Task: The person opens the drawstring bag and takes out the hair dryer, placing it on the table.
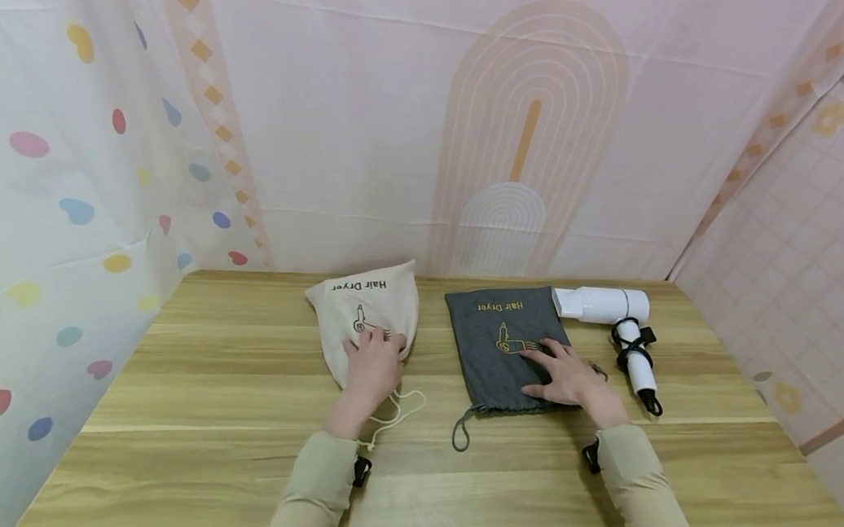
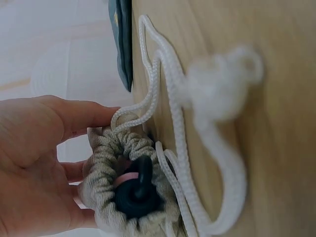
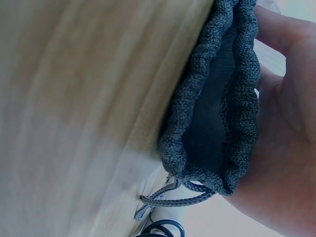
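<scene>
A beige drawstring bag (image 1: 366, 300), printed "Hair Dryer" with a dryer drawing, lies bulging on the table. My left hand (image 1: 376, 363) rests on it, fingers spread over its lower part. In the left wrist view, a dark rounded end with a loop (image 2: 140, 190) shows inside the gathered mouth, and white cord (image 2: 170, 74) trails out. Further right lies a flat dark grey drawstring bag (image 1: 484, 373) with yellow "Hair Dryer" lettering. My right hand (image 1: 565, 374) rests on its lower right, fingers spread. The right wrist view shows this bag's mouth (image 3: 210, 118) partly open, with no contents visible there.
A white hair dryer (image 1: 601, 306) lies right of the grey bag, its black cord (image 1: 632, 347) wound round the handle. The wooden table (image 1: 187, 476) meets patterned curtains (image 1: 340, 138) behind and at both sides. The grey bag's cord loop (image 1: 461, 434) lies toward me.
</scene>
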`<state>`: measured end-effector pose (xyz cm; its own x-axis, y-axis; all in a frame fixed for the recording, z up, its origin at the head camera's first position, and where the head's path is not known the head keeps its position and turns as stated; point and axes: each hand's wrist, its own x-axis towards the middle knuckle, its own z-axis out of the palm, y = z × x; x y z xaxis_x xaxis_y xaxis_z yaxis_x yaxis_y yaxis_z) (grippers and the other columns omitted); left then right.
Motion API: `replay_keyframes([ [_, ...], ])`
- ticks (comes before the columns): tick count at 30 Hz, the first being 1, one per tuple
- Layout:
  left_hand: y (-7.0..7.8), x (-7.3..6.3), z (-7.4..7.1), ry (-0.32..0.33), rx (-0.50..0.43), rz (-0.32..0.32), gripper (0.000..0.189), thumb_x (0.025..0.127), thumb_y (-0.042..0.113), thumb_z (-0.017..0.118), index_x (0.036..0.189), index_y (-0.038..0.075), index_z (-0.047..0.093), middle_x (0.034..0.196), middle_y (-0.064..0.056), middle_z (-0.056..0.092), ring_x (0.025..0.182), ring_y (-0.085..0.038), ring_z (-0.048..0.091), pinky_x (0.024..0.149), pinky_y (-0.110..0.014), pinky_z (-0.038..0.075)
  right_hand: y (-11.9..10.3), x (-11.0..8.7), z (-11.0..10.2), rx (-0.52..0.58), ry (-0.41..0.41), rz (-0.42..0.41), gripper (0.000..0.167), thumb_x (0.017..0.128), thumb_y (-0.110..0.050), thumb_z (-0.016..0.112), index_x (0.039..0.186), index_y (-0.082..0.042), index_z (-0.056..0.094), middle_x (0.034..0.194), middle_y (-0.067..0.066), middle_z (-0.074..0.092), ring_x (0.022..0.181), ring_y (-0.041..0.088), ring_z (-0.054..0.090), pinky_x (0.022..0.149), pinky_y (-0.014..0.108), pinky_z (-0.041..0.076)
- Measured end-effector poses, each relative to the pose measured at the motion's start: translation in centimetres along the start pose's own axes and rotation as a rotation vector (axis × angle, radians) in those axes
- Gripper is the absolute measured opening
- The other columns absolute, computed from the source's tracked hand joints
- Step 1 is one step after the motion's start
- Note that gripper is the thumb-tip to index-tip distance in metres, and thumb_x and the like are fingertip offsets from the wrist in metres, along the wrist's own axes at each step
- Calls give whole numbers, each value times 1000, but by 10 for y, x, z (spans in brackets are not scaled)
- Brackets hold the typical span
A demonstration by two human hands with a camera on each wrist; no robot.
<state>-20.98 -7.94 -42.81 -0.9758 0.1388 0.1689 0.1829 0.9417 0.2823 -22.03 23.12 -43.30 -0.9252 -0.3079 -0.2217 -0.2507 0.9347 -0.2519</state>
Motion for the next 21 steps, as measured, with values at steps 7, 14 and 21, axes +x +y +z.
replay_keyframes([
  [7,12,-1,4,-15,23,52,28,82,13,68,109,13,64,116,-20,59,116,-42,47,98,-73,28,0,1,1,2,-5,4,63,87,-44,63,143,-21,43,153,19,26,138,49,24,97,71,33],
  [14,20,-2,6,-28,16,93,25,82,12,68,107,14,65,115,-19,59,115,-41,48,100,-74,27,-1,0,0,4,-6,6,63,87,-44,63,143,-22,42,153,19,25,138,50,24,96,72,33],
  [21,26,-2,7,-27,23,129,25,81,14,70,106,15,65,113,-17,59,114,-40,48,99,-73,28,0,1,-1,-3,-7,9,63,87,-43,63,143,-21,42,153,19,26,138,51,24,96,71,33],
])
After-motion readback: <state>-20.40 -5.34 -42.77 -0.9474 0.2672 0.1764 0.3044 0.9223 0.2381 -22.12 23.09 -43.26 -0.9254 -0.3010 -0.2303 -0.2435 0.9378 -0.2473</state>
